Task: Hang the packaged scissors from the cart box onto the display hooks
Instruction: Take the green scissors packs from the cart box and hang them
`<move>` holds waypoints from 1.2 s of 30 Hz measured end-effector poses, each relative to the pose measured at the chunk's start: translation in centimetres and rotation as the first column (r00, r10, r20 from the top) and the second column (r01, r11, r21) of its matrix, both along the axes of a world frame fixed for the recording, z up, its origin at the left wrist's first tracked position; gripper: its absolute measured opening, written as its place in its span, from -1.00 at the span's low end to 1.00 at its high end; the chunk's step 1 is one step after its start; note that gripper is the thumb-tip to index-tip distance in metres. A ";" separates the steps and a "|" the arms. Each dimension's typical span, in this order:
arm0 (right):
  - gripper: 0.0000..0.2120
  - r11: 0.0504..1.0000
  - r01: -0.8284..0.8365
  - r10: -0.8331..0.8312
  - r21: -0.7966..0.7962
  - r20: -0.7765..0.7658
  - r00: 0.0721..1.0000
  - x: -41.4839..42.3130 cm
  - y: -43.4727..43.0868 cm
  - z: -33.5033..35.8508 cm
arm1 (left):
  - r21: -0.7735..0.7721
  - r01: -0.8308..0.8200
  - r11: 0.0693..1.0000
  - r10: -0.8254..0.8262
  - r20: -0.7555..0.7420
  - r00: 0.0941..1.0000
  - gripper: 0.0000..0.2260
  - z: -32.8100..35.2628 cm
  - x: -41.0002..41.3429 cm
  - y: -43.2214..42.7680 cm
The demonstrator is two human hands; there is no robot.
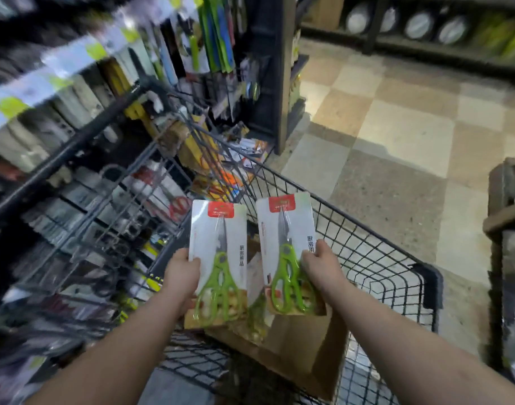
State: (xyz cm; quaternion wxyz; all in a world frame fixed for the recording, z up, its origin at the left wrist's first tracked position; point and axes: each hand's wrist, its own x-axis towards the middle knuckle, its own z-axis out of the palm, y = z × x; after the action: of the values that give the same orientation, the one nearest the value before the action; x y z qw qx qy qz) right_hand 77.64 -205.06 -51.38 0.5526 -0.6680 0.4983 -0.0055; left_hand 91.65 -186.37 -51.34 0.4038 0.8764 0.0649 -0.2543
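Low in the middle of the frame, a person holds up two carded packs of scissors, one in each hand, over a wire cart (376, 258). The left hand (181, 273) pinches the left pack (218, 244) by its lower left edge: the thumb (193, 263) lies flat on the front, and the other fingers curl round behind the card. The right hand (320, 267) pinches the right pack (288, 235) the same way at its lower right edge, thumb on the front and the other fingers hidden behind.

Both packs stand nearly upright, side by side, with a narrow gap between them near the top. Each has a red tab at its head and green-handled scissors with the blades pointing up. The right pack sits a little higher in the frame than the left.

Below the packs, a cardboard box (309, 349) rests in the cart, and more packs of the same kind (250, 323) poke out of its open top.

The left half of the frame is filled with a display rack (75, 112) of hanging kitchen goods, blurred too much to pick out single hooks. Neither pack touches it. At the upper right, a tiled floor (396, 127) runs back to a dark shelf (426, 39) of round pans.
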 end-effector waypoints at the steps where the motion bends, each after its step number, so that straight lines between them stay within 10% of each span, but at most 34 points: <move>1: -0.72 1.000 -0.027 0.027 -0.012 0.014 1.000 0.6 0.1 1.1 | -0.025 -0.023 0.999 0.023 0.018 1.000 -0.85 1.1 0.0 0.4; 16: -0.77 0.926 -0.280 0.361 -0.255 0.367 0.858 6.9 12.9 16.4 | -0.374 -0.284 0.883 0.390 0.244 0.888 -0.79 16.8 -2.4 17.1; 36: -0.79 0.645 -0.681 0.695 -0.347 0.635 0.336 0.8 57.7 27.8 | -0.595 -0.609 0.524 0.849 0.421 0.320 -0.67 28.4 -24.3 60.0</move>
State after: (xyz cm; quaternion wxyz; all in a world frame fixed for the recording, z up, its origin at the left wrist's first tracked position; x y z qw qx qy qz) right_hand 78.41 -147.32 -23.59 0.6438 -0.7587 -0.0916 -0.0394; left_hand 67.37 -126.38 -22.92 0.6068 0.6916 0.2655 0.2881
